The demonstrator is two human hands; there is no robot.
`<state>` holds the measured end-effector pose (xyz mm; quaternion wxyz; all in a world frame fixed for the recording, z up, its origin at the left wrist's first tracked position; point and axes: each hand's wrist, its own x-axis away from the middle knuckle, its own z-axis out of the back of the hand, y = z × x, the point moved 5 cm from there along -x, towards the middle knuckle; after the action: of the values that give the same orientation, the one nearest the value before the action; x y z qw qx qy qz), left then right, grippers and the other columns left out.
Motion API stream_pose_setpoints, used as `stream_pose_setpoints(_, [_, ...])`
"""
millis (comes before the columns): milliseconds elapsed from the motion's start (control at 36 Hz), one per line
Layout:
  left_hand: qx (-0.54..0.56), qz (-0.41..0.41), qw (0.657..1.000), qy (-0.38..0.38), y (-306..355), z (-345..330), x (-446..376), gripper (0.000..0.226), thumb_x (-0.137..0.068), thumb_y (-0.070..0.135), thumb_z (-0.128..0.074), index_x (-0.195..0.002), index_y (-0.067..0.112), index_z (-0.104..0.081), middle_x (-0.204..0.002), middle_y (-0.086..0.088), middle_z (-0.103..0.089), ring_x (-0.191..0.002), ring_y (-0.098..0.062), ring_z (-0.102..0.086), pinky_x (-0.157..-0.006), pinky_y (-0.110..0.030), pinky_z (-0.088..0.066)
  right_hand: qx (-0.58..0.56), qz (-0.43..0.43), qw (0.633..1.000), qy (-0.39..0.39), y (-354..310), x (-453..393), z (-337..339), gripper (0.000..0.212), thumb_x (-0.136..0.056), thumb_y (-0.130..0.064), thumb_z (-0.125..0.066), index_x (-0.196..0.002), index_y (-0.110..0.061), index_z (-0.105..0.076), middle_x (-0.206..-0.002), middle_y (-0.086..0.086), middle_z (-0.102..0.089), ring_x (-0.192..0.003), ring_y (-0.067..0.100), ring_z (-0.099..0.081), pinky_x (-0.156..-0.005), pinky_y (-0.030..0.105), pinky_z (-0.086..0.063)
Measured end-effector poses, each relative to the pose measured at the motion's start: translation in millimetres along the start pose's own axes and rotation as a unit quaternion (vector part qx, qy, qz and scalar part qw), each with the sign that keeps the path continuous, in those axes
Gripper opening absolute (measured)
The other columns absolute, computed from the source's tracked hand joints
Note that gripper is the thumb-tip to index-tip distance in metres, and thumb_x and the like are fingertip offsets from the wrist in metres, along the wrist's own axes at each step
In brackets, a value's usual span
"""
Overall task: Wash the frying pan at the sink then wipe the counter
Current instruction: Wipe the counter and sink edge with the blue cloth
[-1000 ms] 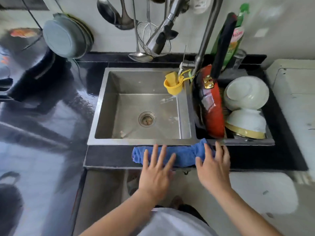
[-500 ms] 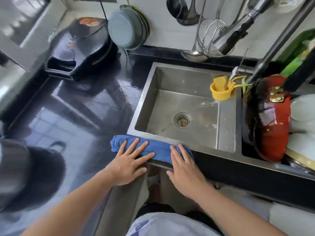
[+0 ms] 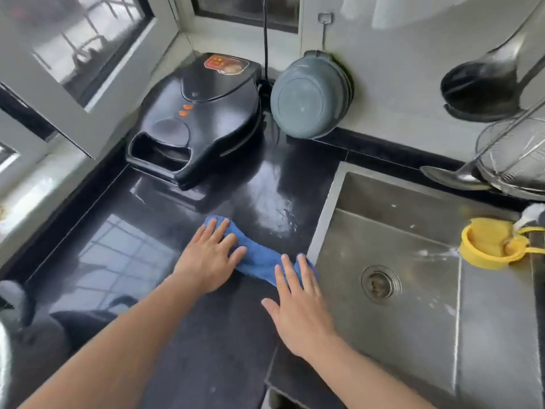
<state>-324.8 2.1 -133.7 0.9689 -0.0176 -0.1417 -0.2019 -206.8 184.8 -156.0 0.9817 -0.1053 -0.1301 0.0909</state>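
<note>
A blue cloth [image 3: 257, 259] lies stretched out on the glossy black counter [image 3: 132, 261], just left of the steel sink [image 3: 413, 335]. My left hand [image 3: 206, 258] presses flat on the cloth's left end, fingers spread. My right hand [image 3: 298, 314] lies flat with its fingertips on the cloth's right end, at the sink's front left corner. The frying pan is out of view.
A black electric griddle [image 3: 200, 113] stands at the back of the counter, a grey bowl [image 3: 309, 95] leaning on the wall beside it. A wet patch [image 3: 277, 208] shines beyond the cloth. A yellow holder [image 3: 483, 246] hangs in the sink; ladles [image 3: 477, 84] hang above. A dark pot [image 3: 38, 343] sits front left.
Both hands have slid the blue cloth left, from the counter strip in front of the sink onto the open counter beside it. My view has swung left, and the red pan has left the frame.
</note>
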Motion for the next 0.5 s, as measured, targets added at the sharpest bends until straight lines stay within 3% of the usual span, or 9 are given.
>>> stream_pose_setpoints(56, [0.011, 0.001, 1.000, -0.004, 3.5, 14.9, -61.8, 0.064, -0.097, 0.055, -0.012, -0.124, 0.019, -0.058, -0.161, -0.018, -0.028, -0.150, -0.040, -0.018, -0.120, -0.051, -0.020, 0.012, -0.013, 1.000, 0.020, 27.7, -55.9, 15.0, 0.076, -0.100, -0.058, -0.023, -0.151, -0.005, -0.042, -0.163, 0.012, -0.029, -0.152, 0.042, -0.018, -0.119, 0.053, -0.014])
stream_pose_setpoints(139, [0.046, 0.036, 0.998, 0.037, 12.0, 37.0, -153.0, 0.059, -0.102, 0.051, -0.024, -0.135, 0.006, -0.044, -0.165, -0.017, -0.017, -0.153, -0.037, -0.007, -0.123, -0.049, -0.012, 0.040, -0.038, 0.997, 0.060, 84.5, -135.3, 50.9, 0.075, -0.100, -0.056, -0.018, -0.152, -0.007, -0.041, -0.162, 0.011, -0.032, -0.151, 0.042, -0.022, -0.120, 0.048, -0.010])
stream_pose_setpoints(194, [0.062, 0.049, 0.995, 0.068, 22.0, 44.7, -214.6, 0.063, -0.101, 0.053, -0.023, -0.136, 0.004, -0.040, -0.164, -0.019, -0.020, -0.152, -0.039, -0.010, -0.122, -0.051, -0.015, 0.043, -0.071, 0.994, 0.068, 124.0, -187.2, 76.5, 0.077, -0.099, -0.057, -0.010, -0.156, -0.010, -0.034, -0.166, 0.008, -0.023, -0.153, 0.040, -0.015, -0.122, 0.045, -0.004])
stream_pose_setpoints(278, [0.057, 0.040, 0.994, 0.084, 33.9, 45.7, -287.6, 0.079, -0.093, 0.058, -0.006, -0.143, 0.005, -0.036, -0.158, -0.023, -0.029, -0.148, -0.043, -0.019, -0.121, -0.053, -0.015, 0.038, -0.113, 0.992, 0.041, 172.5, -251.6, 94.5, 0.068, -0.104, -0.053, -0.012, -0.160, -0.015, -0.018, -0.169, 0.003, -0.006, -0.155, 0.034, -0.002, -0.126, 0.046, -0.003])
stream_pose_setpoints(389, [0.041, 0.000, 0.995, 0.092, 22.0, 43.0, -331.3, 0.082, -0.092, 0.057, -0.003, -0.151, 0.009, -0.032, -0.157, -0.021, -0.032, -0.147, -0.043, -0.021, -0.121, -0.052, -0.014, 0.024, -0.137, 0.989, 0.057, 200.0, -289.7, 89.9, 0.087, -0.088, -0.057, 0.009, -0.159, -0.019, -0.024, -0.168, 0.002, -0.018, -0.155, 0.027, -0.014, -0.124, 0.047, -0.013])
stream_pose_setpoints(444, [0.048, -0.040, 0.991, 0.118, 16.6, 45.0, -323.6, 0.069, -0.097, 0.050, -0.018, -0.140, 0.003, -0.043, -0.147, -0.025, -0.042, -0.140, -0.046, -0.031, -0.118, -0.052, -0.022, 0.002, -0.144, 0.988, 0.059, 193.7, -283.4, 92.2, 0.081, -0.090, -0.054, 0.001, -0.157, -0.020, -0.030, -0.167, 0.002, -0.022, -0.154, 0.028, -0.016, -0.124, 0.047, -0.013])
stream_pose_setpoints(500, [0.093, -0.071, 0.977, 0.176, 10.3, 46.1, -294.3, 0.049, -0.097, 0.036, -0.035, -0.125, 0.001, -0.053, -0.134, -0.026, -0.051, -0.131, -0.046, -0.041, -0.112, -0.050, -0.034, -0.010, -0.138, 0.988, 0.067, 173.7, -268.5, 96.6, 0.061, -0.102, -0.045, -0.020, -0.156, -0.020, -0.032, -0.167, 0.002, -0.021, -0.153, 0.031, -0.015, -0.125, 0.044, -0.010])
